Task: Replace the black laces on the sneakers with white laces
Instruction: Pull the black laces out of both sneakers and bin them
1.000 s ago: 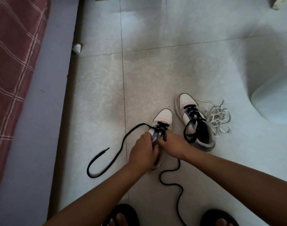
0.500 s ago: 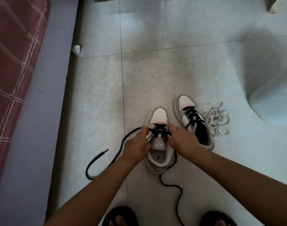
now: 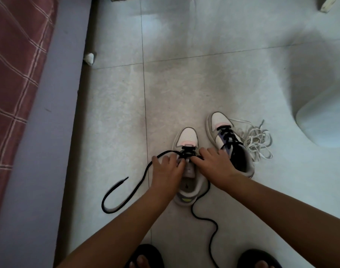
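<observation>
Two white and grey sneakers stand on the tiled floor. The near sneaker (image 3: 187, 136) has its black lace (image 3: 122, 190) mostly pulled out, with only the lowest rows threaded. One loose end curves left over the floor, the other trails toward my feet. My left hand (image 3: 166, 172) and my right hand (image 3: 213, 161) sit on either side of the tongue, fingers curled and pinching the lace at the eyelets. The far sneaker (image 3: 216, 122) keeps its black lace fully threaded. A tangle of white laces (image 3: 259, 142) lies just right of it.
A bed edge with red checked cloth (image 3: 16, 74) and a grey side panel (image 3: 55, 132) runs along the left. A pale rounded object (image 3: 325, 120) sits at the right. My two sandalled feet (image 3: 146, 257) are at the bottom edge. A small white scrap (image 3: 89, 58) lies by the bed.
The near sneaker has been set flat and opened up. My hands moved from its heel end up to the lower eyelets, and more lace has come free.
</observation>
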Available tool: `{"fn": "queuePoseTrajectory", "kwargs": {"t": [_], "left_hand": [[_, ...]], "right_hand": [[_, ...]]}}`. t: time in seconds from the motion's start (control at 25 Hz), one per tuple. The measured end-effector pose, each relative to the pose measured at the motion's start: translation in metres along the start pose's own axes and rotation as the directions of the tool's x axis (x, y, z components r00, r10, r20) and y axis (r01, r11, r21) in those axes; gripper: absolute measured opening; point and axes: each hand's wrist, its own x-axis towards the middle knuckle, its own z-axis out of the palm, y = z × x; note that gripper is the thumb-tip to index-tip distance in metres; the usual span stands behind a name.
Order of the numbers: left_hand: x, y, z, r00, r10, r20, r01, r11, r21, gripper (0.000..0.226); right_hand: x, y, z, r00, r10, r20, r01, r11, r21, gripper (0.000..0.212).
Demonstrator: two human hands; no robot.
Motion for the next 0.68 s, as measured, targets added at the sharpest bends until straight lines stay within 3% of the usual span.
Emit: {"fn": "queuePoseTrajectory", "kwargs": {"t": [0.08, 0.2, 0.32, 0.4, 0.52, 0.6, 0.68], "left_hand": [[0.004, 0.01, -0.005, 0.992, -0.009, 0.124, 0.011, 1.0, -0.015, 0.042], [0.017, 0.011, 0.002, 0.954, -0.12, 0.273, 0.203, 0.934, -0.295, 0.039], [0.022, -0.004, 0.007, 0.939, -0.127, 0.319, 0.326, 0.623, -0.711, 0.024], [0.018, -0.012, 0.01, 0.947, -0.105, 0.303, 0.317, 0.436, -0.842, 0.02], [0.008, -0.013, 0.009, 0.942, -0.126, 0.31, 0.327, 0.154, -0.932, 0.032], [0.001, -0.011, 0.012, 0.915, -0.123, 0.383, 0.378, -0.061, -0.924, 0.038], [-0.004, -0.011, 0.017, 0.891, -0.116, 0.438, 0.408, -0.213, -0.888, 0.038]], "right_hand": [[0.001, -0.004, -0.001, 1.0, -0.007, 0.023, 0.008, 1.0, -0.027, 0.039], [0.007, -0.006, -0.004, 0.995, 0.057, 0.082, -0.055, 0.998, -0.023, 0.035], [0.013, -0.004, 0.006, 0.966, 0.102, 0.237, -0.144, 0.976, 0.164, 0.033], [0.014, -0.006, 0.009, 0.961, 0.106, 0.255, -0.168, 0.957, 0.238, 0.035], [0.013, -0.011, 0.008, 0.949, 0.102, 0.298, -0.199, 0.928, 0.316, 0.038], [0.013, -0.013, 0.005, 0.951, 0.101, 0.292, -0.188, 0.94, 0.286, 0.037], [0.011, -0.015, 0.004, 0.96, 0.09, 0.266, -0.156, 0.959, 0.238, 0.035]]}}
